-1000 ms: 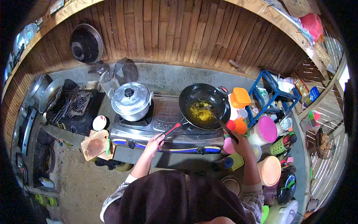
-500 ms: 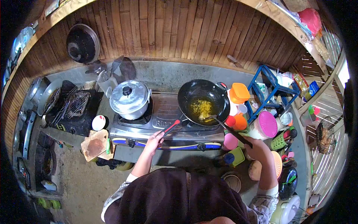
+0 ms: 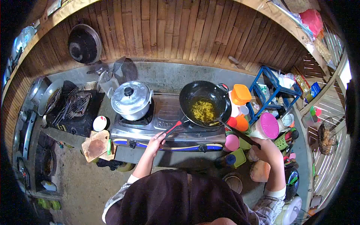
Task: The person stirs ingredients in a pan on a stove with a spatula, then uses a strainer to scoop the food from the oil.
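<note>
A black wok [image 3: 192, 92] sits on the right burner of the gas stove [image 3: 163, 103], with yellowish shredded food [image 3: 203, 111] at its bottom. My left hand [image 3: 155, 142] is closed around the wok's long handle [image 3: 173, 128], which has a red part near the pan. Closed on the dark handle of a spatula [image 3: 240, 134], my right hand [image 3: 268, 152] is to the right of the stove. The spatula's head rests inside the wok at its lower right, beside the food, and its exact shape is hard to make out.
A lidded aluminium pot [image 3: 130, 100] stands on the left burner. Plastic containers, such as an orange tub [image 3: 240, 94] and a pink-lidded jar [image 3: 269, 125], crowd the right side near a blue rack [image 3: 275, 88]. A cutting board [image 3: 95, 146] with a green-handled knife [image 3: 109, 147] lies left.
My right hand has moved right and slightly down, drawing the spatula head from the food toward the wok's lower right edge. The food is spread out more. My left hand keeps its hold.
</note>
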### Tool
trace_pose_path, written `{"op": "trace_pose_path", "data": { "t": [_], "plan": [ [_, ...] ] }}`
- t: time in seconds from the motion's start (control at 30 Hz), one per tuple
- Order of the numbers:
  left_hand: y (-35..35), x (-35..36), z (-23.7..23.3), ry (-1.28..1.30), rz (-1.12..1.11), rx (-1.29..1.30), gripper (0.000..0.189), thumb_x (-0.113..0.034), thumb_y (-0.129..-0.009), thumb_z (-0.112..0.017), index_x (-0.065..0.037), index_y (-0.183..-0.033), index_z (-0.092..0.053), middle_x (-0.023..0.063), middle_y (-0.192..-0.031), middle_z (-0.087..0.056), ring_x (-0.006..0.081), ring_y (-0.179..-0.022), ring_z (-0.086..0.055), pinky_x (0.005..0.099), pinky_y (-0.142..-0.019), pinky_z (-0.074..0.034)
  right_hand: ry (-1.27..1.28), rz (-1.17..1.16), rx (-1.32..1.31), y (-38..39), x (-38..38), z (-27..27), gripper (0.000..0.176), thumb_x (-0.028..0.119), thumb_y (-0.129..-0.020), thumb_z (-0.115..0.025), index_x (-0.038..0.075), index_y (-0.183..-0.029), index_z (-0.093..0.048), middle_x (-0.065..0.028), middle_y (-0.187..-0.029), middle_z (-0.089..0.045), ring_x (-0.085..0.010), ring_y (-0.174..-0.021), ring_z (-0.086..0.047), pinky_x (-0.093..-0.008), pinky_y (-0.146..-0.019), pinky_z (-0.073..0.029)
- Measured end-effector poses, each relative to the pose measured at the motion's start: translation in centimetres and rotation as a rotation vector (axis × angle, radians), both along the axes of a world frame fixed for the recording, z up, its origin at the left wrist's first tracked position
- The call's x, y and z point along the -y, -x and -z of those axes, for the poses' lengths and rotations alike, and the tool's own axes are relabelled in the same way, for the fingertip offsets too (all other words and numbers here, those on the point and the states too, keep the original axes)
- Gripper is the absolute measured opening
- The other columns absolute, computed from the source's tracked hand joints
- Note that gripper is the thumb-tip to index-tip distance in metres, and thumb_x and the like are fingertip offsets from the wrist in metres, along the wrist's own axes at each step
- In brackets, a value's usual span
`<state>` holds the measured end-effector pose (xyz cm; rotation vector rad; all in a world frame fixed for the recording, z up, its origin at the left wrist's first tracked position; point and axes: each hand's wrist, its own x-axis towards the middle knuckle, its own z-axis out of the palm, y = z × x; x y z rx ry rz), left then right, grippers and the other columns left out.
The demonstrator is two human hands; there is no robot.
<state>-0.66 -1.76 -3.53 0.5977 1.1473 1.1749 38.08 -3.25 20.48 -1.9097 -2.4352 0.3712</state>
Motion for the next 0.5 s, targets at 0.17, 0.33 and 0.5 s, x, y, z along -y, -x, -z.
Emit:
{"op": "trace_pose_path", "data": {
  "t": [0.17,0.33,0.5],
  "plan": [
    [0.07,-0.14,0.33,0.005,-0.012,-0.013,0.04,-0.028,-0.083,-0.056,-0.004,-0.114,-0.048,-0.0058,-0.055,-0.042,0.0034,-0.044,-0.03,0.0188,-0.041,-0.023,-0.014,0.005,-0.034,0.19,0.24,-0.06,0.033,0.008,-0.072,-0.057,0.005,-0.105,-0.057,-0.021,-0.097,-0.058,-0.0365,-0.094,-0.054,-0.0394,-0.08,-0.044],
    [0.02,-0.09,0.25,-0.004,-0.016,-0.018,0.04,-0.027,-0.083,-0.056,-0.003,-0.114,-0.047,-0.0059,-0.055,-0.042,0.0033,-0.044,-0.03,0.0185,-0.041,-0.023,0.01,0.028,-0.043,0.22,0.07,0.1,0.032,0.01,-0.073,-0.057,0.005,-0.105,-0.058,-0.0214,-0.097,-0.058,-0.0364,-0.093,-0.054,-0.039,-0.08,-0.044],
    [-0.03,-0.03,-0.12,-0.013,-0.001,-0.007,0.039,-0.027,-0.084,-0.056,-0.004,-0.114,-0.048,-0.006,-0.055,-0.041,0.0034,-0.044,-0.03,0.0184,-0.041,-0.023,0.002,0.048,-0.026,0.45,0.2,-0.2,0.032,0.012,-0.074,-0.058,0.004,-0.104,-0.058,-0.0215,-0.097,-0.058,-0.0365,-0.092,-0.055,-0.0389,-0.08,-0.044]
  ]
}}
